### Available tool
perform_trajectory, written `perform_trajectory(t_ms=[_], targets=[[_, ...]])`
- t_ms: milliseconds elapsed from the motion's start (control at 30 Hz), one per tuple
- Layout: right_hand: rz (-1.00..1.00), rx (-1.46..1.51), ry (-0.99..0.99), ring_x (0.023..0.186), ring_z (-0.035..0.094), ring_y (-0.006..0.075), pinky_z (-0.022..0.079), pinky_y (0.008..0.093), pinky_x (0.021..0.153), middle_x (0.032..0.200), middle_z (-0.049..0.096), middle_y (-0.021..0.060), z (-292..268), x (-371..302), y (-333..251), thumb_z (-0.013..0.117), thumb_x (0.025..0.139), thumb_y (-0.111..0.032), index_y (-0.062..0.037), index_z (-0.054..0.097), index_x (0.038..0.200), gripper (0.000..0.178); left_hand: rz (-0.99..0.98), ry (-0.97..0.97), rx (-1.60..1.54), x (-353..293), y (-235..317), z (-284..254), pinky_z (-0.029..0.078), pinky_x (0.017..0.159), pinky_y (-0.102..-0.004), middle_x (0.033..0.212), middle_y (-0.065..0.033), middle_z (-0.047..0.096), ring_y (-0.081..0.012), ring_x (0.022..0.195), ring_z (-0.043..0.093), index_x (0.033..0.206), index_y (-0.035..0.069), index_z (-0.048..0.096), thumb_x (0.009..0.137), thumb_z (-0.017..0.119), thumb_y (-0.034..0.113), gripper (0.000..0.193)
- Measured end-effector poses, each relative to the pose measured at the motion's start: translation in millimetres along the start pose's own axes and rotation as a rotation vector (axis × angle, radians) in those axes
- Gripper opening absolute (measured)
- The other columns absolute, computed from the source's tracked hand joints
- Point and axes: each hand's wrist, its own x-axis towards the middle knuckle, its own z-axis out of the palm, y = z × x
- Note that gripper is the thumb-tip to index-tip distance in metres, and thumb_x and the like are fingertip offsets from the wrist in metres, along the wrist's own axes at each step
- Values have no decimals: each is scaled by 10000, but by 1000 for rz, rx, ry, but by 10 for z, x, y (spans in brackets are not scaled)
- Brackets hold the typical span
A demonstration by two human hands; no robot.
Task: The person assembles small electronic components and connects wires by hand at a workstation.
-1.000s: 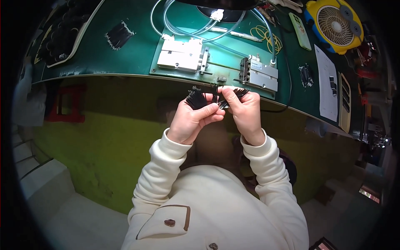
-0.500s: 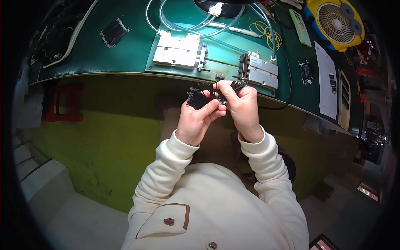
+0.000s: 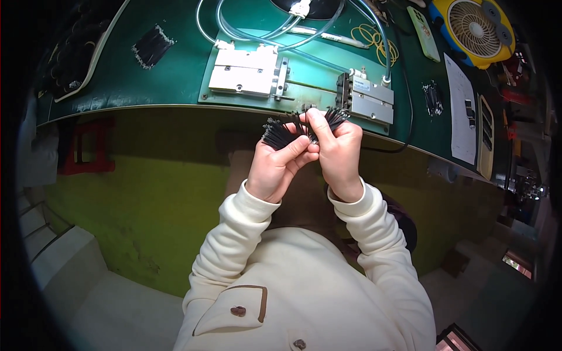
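Just in front of the bench edge, my two hands meet around a bundle of short black wires. My left hand (image 3: 274,167) is closed on the fanned-out bundle (image 3: 278,134), whose pale tips point up and left. Fingers and thumb of my right hand (image 3: 338,149) pinch more black wires (image 3: 335,119), which spread up and right between thumb and fingers. Some strands run from one hand to the other. Beyond the hands is a fixture with a left metal block (image 3: 243,71) and a right metal block (image 3: 370,98) on a pale plate (image 3: 313,82).
On the green bench (image 3: 158,82) lie a black wire pile (image 3: 152,47) at left and a smaller pile (image 3: 432,98) at right. Clear air hoses (image 3: 225,26) loop above the fixture. A marker (image 3: 333,37), yellow bands (image 3: 377,44), paper sheet (image 3: 461,108) and yellow-blue fan (image 3: 474,29) are farther off.
The right-hand wires fan out more visibly above the fingers. Both hands keep nearly the same place and grip, while the bench view shifts slightly.
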Motion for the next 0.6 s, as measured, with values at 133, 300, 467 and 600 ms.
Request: perform_trajectory(t_ms=[133, 300, 467, 600], targets=[[0, -24, 20, 540, 527, 62, 410, 179, 472, 672, 602, 42, -14, 13, 20, 540, 801, -104, 27, 610, 743, 160, 1, 8, 11, 1, 14, 29, 504, 671, -259, 830, -75, 552, -161, 728, 583, 912, 2, 481, 793, 514, 10, 124], [-68, -10, 40, 526, 517, 57, 402, 175, 462, 663, 601, 43, -6, 13, 56, 538, 804, -106, 25, 608, 741, 161, 4, 6, 5, 2, 13, 23, 503, 668, -255, 823, -74, 554, -154, 713, 582, 904, -1, 488, 793, 516, 15, 115], [-82, 22, -74, 524, 527, 55, 410, 181, 451, 637, 601, 46, -10, -12, -12, 542, 806, -112, 37, 603, 728, 180, -4, -18, -2, -26, 26, 19, 501, 665, -248, 814, -72, 557, -144, 701, 581, 918, -10, 490, 794, 515, 16, 130], [-98, -2, -86, 569, 549, 78, 428, 186, 489, 672, 605, 55, -10, -33, -14, 516, 820, -101, 37, 600, 762, 172, -17, -43, 21, -55, 67, 59, 501, 659, -242, 813, -74, 559, -138, 700, 581, 931, -18, 489, 791, 515, 15, 146]])
